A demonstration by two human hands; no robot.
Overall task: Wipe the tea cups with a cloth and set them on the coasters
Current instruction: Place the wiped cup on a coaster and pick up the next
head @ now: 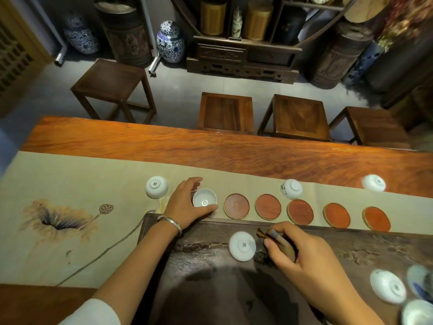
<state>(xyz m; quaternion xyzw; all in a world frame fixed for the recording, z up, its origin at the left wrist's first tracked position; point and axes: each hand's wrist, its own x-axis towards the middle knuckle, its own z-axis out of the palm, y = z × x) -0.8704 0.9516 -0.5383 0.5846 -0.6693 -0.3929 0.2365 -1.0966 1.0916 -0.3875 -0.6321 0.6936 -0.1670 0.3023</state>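
Placement step: left hand (187,207) curls around upright white porcelain tea cup (204,198) seated on leftmost coaster, right hand (302,252) pinches folded brown cloth (281,242) over dark slate tea tray (234,289); likely next, let go, grab inverted white cup (242,246) beside cloth, wipe, fill round red wooden coaster (236,205).

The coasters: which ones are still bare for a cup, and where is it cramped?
Five coasters lie bare in a row, from the one beside the upright cup that the left hand grips, out to the far-right coaster. It is crowded on the dark tray, where the right hand holds the cloth beside an upturned cup.
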